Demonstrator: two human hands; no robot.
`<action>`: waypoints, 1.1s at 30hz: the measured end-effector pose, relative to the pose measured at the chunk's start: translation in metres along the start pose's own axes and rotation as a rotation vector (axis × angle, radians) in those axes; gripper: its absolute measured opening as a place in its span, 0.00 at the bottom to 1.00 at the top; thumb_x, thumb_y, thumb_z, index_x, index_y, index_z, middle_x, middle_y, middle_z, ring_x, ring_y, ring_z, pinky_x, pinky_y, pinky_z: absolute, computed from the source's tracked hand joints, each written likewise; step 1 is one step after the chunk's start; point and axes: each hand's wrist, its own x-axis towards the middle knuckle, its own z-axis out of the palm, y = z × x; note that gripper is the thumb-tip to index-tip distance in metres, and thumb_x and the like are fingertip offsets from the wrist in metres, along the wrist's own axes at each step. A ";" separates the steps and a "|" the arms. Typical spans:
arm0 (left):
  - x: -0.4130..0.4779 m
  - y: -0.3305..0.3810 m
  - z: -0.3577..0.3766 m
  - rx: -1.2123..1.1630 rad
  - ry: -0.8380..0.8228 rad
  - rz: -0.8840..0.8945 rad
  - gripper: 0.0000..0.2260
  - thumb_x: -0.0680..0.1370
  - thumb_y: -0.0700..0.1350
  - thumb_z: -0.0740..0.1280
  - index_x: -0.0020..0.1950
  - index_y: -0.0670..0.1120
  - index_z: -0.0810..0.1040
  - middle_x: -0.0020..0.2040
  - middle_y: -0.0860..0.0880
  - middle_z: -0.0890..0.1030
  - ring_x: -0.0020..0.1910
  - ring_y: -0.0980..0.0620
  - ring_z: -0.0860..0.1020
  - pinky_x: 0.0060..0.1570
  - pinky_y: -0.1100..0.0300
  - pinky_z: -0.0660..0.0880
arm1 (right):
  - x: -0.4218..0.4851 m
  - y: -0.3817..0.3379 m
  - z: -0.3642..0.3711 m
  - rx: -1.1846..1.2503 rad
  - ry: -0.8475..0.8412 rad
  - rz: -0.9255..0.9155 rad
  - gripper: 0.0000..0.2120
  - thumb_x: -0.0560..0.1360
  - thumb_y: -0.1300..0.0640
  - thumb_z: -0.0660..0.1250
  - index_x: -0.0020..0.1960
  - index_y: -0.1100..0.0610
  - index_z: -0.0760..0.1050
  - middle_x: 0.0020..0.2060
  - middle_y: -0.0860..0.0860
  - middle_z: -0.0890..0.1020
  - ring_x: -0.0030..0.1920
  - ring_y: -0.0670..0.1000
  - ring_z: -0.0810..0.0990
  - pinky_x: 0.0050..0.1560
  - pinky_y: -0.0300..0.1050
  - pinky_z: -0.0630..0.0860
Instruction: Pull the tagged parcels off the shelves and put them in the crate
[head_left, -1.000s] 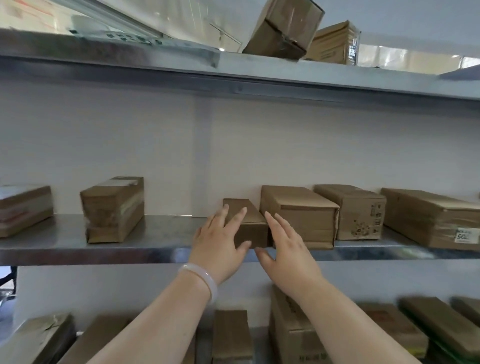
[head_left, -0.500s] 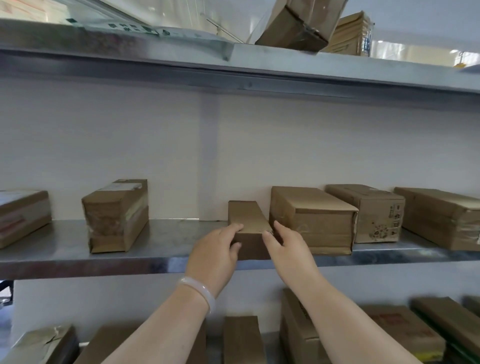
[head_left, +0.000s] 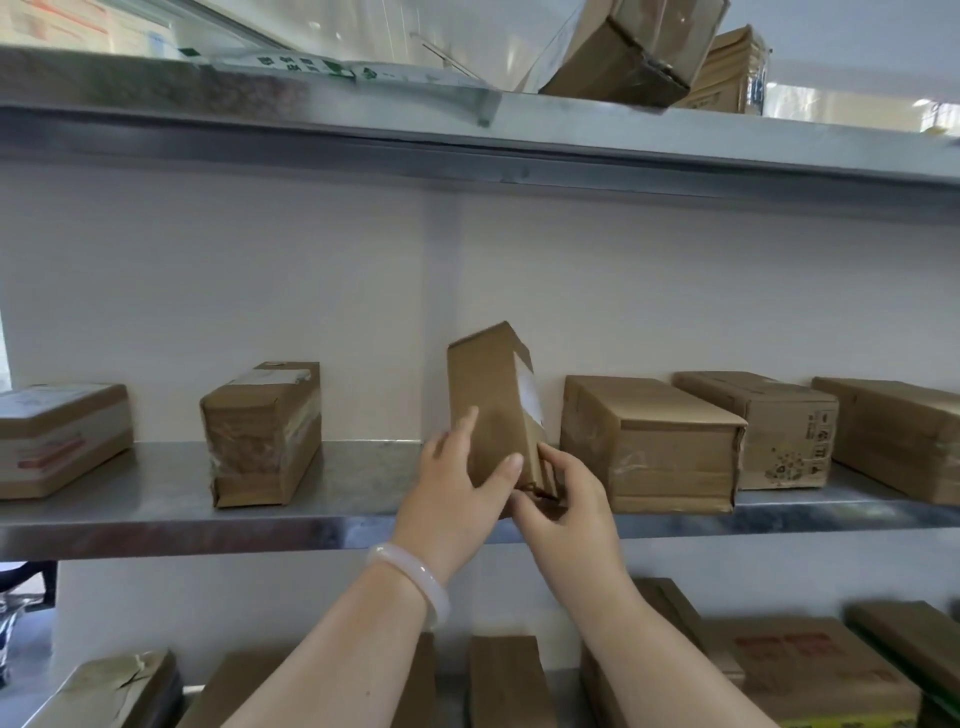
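A small brown cardboard parcel (head_left: 491, 400) is tipped up on end over the middle metal shelf (head_left: 156, 525), its far end raised and a white label showing on its right side. My left hand (head_left: 462, 483) grips its lower left side, fingers spread on the face and thumb curled round the edge. My right hand (head_left: 566, 504) pinches its lower right corner. No crate is in view.
Other brown parcels sit on the same shelf: two at the left (head_left: 262, 434) (head_left: 57, 439) and three at the right (head_left: 649, 444) (head_left: 774, 428) (head_left: 893, 436). A tilted box (head_left: 634, 49) rests on the top shelf. More parcels lie on the lower shelf (head_left: 506, 680).
Both hands reached the small parcel lying flat, took hold of its near end, and have tipped it up on end. The camera moved slightly closer.
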 end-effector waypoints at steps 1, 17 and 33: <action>0.004 0.004 -0.003 -0.043 -0.003 -0.037 0.34 0.75 0.63 0.66 0.77 0.60 0.56 0.74 0.52 0.61 0.69 0.55 0.67 0.61 0.61 0.67 | -0.001 -0.002 0.002 -0.080 0.000 -0.073 0.28 0.71 0.47 0.73 0.67 0.39 0.66 0.62 0.35 0.69 0.63 0.35 0.68 0.58 0.32 0.69; 0.005 -0.001 -0.029 -0.616 -0.028 -0.199 0.11 0.80 0.52 0.65 0.62 0.61 0.77 0.54 0.55 0.84 0.53 0.54 0.83 0.56 0.53 0.79 | 0.007 -0.022 0.014 0.148 -0.206 -0.081 0.26 0.77 0.45 0.66 0.69 0.29 0.60 0.64 0.32 0.71 0.63 0.30 0.68 0.54 0.27 0.71; 0.009 -0.026 -0.036 -0.628 -0.022 -0.249 0.14 0.81 0.46 0.64 0.64 0.61 0.75 0.64 0.51 0.77 0.60 0.50 0.78 0.59 0.48 0.78 | 0.019 -0.023 0.045 0.051 -0.155 -0.096 0.23 0.78 0.50 0.66 0.72 0.42 0.68 0.66 0.41 0.74 0.67 0.41 0.70 0.66 0.48 0.72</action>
